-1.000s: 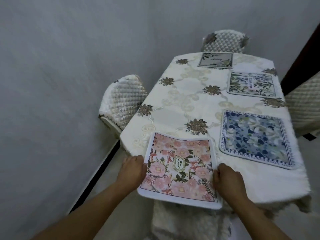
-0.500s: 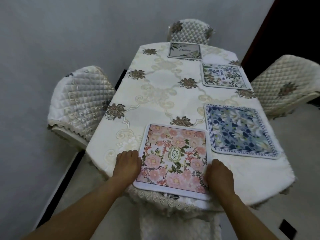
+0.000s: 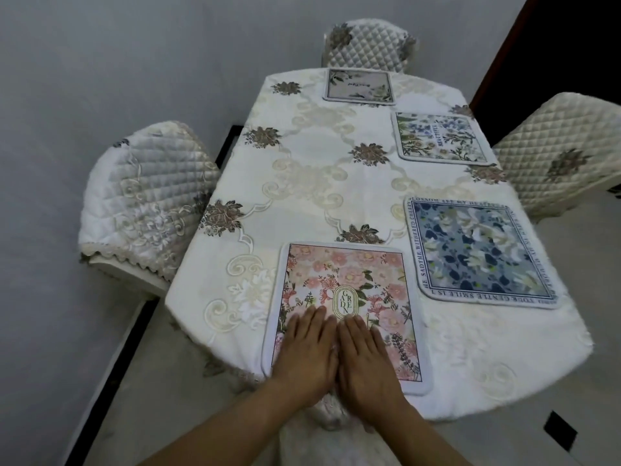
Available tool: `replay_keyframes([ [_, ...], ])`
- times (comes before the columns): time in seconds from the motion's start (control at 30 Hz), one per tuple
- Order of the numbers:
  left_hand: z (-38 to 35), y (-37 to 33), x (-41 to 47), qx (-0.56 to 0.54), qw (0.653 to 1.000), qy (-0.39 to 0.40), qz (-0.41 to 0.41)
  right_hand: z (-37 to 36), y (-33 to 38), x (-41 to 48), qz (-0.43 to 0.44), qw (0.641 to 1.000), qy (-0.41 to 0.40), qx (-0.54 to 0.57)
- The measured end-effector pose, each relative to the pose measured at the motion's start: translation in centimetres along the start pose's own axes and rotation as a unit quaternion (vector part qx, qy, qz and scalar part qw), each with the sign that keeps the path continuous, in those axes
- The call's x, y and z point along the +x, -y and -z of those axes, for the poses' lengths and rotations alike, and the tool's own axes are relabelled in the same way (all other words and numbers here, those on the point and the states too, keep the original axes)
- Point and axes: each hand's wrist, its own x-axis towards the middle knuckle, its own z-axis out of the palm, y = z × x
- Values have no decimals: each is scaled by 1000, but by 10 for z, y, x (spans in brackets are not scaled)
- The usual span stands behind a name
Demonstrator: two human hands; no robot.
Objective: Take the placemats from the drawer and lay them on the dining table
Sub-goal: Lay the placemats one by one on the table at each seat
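Observation:
A pink floral placemat (image 3: 349, 280) marked GARDEN lies flat at the near end of the dining table (image 3: 302, 183), which wears a white embroidered cloth. My left hand (image 3: 307, 348) and my right hand (image 3: 364, 354) lie side by side, palms down, fingers straight, pressing on the mat's near half. Along the table's right side lie a blue floral placemat (image 3: 477, 250) and a green-and-blue botanical placemat (image 3: 440, 136). A grey placemat (image 3: 359, 85) sits at the far end.
Quilted covered chairs stand at the left (image 3: 144, 203), at the far end (image 3: 368, 45) and at the right (image 3: 564, 156). A grey wall runs along the left. A dark doorway (image 3: 571, 45) opens at the upper right.
My hands have let go of the pink mat's side edges and come together flat on its near half. The mat now lies farther onto the table.

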Motion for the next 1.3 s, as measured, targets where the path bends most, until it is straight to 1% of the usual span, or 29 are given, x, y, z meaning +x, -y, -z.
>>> replay_keyframes([
  [0.07, 2, 8, -4, -9, 1000, 5, -15, 2, -8, -4, -8, 1000, -6, 7],
  [0.2, 7, 36, -22, -37, 999, 11, -35, 15, -51, -26, -44, 999, -9, 15],
  [0.33, 11, 53, -24, -41, 997, 22, -59, 25, -78, -32, -67, 997, 24, 37],
  [0.4, 11, 53, -1, -36, 998, 20, -52, 32, -74, -6, -54, 997, 31, 41],
  [0.5, 15, 42, 63, -35, 999, 13, -26, 41, -59, 64, -30, 997, 46, 58],
  [0.6, 16, 37, 125, -6, 999, 33, 5, 39, -47, 133, -32, 996, 59, 59],
  [0.67, 13, 41, 145, -6, 999, 44, 18, 33, -46, 159, -41, 995, 64, 60],
  [0.73, 9, 52, 151, -13, 999, 29, 14, 27, -51, 166, -29, 997, 58, 52],
  [0.83, 8, 73, 152, -14, 1000, 4, 10, 25, -70, 161, 10, 999, 34, 15],
  [0.87, 9, 81, 151, -14, 1000, 0, 16, 26, -80, 158, 3, 999, 29, 15],
  [0.97, 11, 98, 146, -29, 999, -7, 31, 35, -114, 146, -59, 998, 26, 18],
  [1.03, 12, 100, 142, -45, 998, -3, 41, 40, -128, 135, -74, 997, 32, 7],
  [1.17, 13, 89, 117, -41, 998, 6, 55, 39, -117, 104, -97, 995, 27, 17],
  [1.3, 8, 66, 46, -45, 998, -1, 36, 34, -86, 34, -85, 995, 22, 35],
])
